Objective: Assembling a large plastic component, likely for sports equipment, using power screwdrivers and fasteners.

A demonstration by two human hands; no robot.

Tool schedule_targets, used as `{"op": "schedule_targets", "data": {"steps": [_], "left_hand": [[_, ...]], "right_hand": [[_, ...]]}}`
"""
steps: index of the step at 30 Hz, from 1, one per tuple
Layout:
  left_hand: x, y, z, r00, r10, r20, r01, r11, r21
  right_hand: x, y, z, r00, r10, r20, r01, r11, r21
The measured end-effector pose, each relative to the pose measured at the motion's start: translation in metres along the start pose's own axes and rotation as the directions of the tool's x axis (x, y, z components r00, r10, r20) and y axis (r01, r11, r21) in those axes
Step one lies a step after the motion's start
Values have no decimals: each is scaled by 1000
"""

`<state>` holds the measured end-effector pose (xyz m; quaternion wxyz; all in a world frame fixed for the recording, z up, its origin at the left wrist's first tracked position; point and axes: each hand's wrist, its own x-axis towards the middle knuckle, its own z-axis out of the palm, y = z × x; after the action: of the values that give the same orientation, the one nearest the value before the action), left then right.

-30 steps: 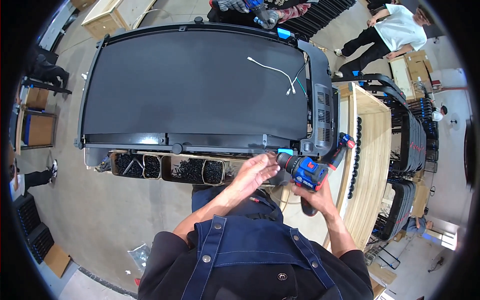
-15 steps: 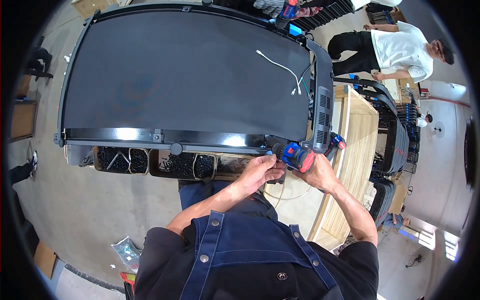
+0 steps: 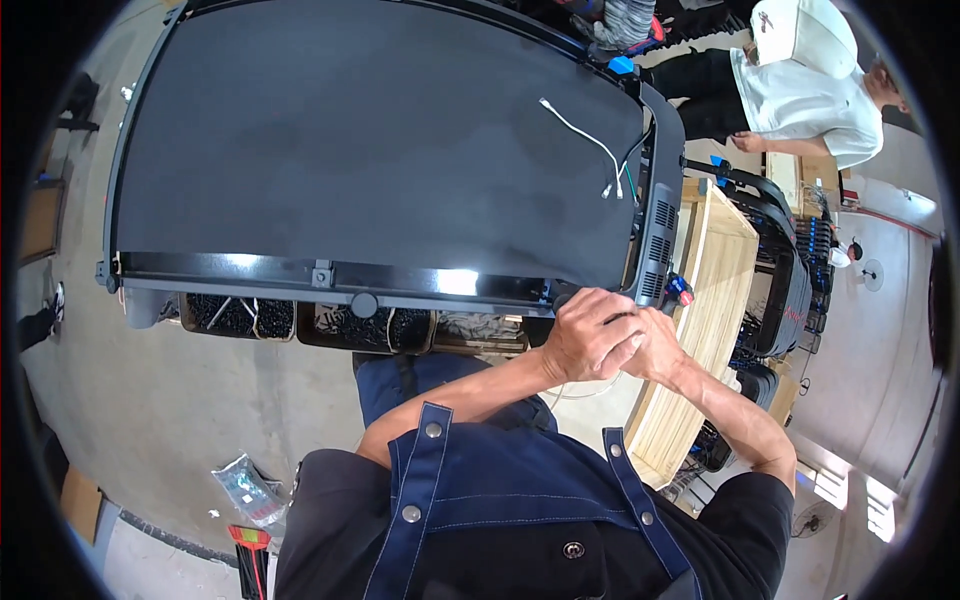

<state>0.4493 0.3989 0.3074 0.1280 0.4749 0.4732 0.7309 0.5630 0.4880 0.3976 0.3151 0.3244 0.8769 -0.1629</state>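
Both my hands are clasped together at the near right corner of a large black treadmill deck (image 3: 380,150). My right hand (image 3: 660,350) grips a blue and red power drill (image 3: 680,292), of which only a small tip shows past my fingers. My left hand (image 3: 590,335) is wrapped over the top of the drill and presses it against the deck's black end rail (image 3: 330,275). The drill bit and the spot it touches are hidden under my hands.
A white cable (image 3: 585,140) lies on the belt near the right side cover (image 3: 660,200). Open boxes of dark screws (image 3: 370,325) sit under the rail. A wooden pallet (image 3: 700,330) stands on the right. Another person (image 3: 810,80) bends over at top right. A plastic bag (image 3: 245,490) lies on the floor.
My view has moved closer over the treadmill. My left hand has shifted from the drill's tip to cover the drill body, hiding most of it. Both hands moved up to the corner.
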Motion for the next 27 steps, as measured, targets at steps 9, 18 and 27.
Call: {"op": "schedule_targets", "data": {"steps": [9, 18, 27], "left_hand": [[-2, 8, -4, 997, 38, 73, -43, 997, 70], [-24, 12, -212, 995, -47, 91, -45, 600, 799], [-32, -2, -326, 959, -267, 100, 22, 419, 908]], "right_hand": [[-5, -7, -16, 993, -105, -59, 112, 985, 133], [-50, -14, 22, 918, -226, -327, 185, 971, -150], [-57, -76, 117, 993, -117, 19, 92, 860, 501]]}}
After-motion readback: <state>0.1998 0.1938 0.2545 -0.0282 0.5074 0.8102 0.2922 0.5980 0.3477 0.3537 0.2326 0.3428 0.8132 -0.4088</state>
